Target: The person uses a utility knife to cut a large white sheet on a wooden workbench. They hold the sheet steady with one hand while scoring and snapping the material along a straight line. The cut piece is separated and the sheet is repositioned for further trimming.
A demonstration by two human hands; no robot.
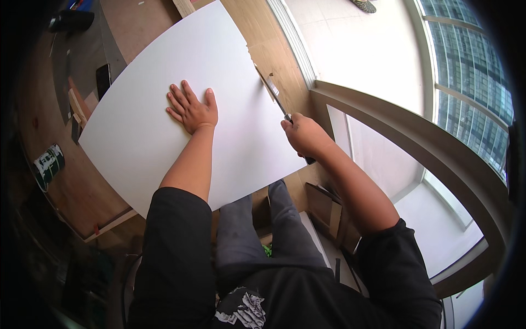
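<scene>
A large white board (164, 135) lies before me, overhanging the wooden bench near my legs. My left hand (193, 107) presses flat on its face, fingers spread, holding nothing. In my right hand (304, 133) is the dark handle of a long, narrow hand tool (276, 94). A metal collar joins handle and blade; whether it is a file or a saw I cannot tell. The blade runs along the board's right edge, its far end touching or very close to that edge. Just beyond the tip, the edge looks ragged and chipped.
On the left are a smartphone (103, 81), wood offcuts (78, 100), a paint-smeared can (49, 166) and a black cylindrical object (72, 20). A window frame (394, 135) curves along the right. Panels (324, 205) lean below, and a shoe (364, 5) shows at the top.
</scene>
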